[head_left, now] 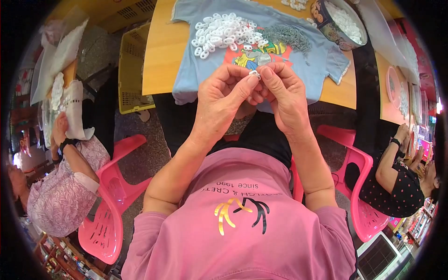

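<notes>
Close together over the near edge of a light blue T-shirt (186,77), my two hands pinch a small white plastic piece (254,73). My left hand (223,91) is closed on it with thumb and fingertips. From the other side, the thumb and fingers of my right hand (285,91) press on the same piece and partly hide it. Beyond the hands lies a heap of white oval plastic pieces (219,32) with holes in them. To its right, a pile of thin grey pieces (287,37) is spread on the shirt, too small to name.
The shirt covers much of the wooden table (158,60). A round tub (343,23) of white pieces stands at the far right. A yellow crate (133,70) is left of the table. Pink chairs (109,186) flank me, with a person (70,186) seated left and another person (396,182) right.
</notes>
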### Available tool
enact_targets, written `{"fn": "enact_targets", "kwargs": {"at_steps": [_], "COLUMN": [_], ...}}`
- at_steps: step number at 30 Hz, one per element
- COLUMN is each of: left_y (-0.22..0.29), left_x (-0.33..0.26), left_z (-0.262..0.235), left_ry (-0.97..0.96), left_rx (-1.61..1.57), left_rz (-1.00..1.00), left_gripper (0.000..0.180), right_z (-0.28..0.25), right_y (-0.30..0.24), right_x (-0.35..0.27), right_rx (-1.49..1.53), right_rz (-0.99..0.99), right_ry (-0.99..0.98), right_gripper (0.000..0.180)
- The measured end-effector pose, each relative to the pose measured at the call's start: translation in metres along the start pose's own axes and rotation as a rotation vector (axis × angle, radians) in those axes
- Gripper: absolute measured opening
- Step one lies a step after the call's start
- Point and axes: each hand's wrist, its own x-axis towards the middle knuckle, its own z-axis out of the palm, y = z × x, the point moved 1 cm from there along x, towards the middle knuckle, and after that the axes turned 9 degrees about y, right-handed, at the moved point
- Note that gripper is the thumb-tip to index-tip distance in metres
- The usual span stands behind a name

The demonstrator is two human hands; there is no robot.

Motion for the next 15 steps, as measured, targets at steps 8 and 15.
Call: {"fn": "enact_targets", "kwargs": {"at_steps": [8, 15], "left_y": [-0.003, -0.0059], "left_x": [0.0011, -0.0004], "left_z": [-0.0018, 0.0029], "left_ry": [0.009, 0.043], "left_rx": [0.026, 0.078], "left_rz": [0.008, 0.031], "left_gripper": [0.013, 0.014], "right_z": [-0.0024, -0.0013], "right_y": [0.0027, 0.0057], "right_x": [-0.0015, -0.0028], "right_rx": [-0.253, -0.172], "right_rz": [-0.14, -0.205], "right_ry": [0.077, 0.038], "right_gripper": [0.011, 0.009]}}
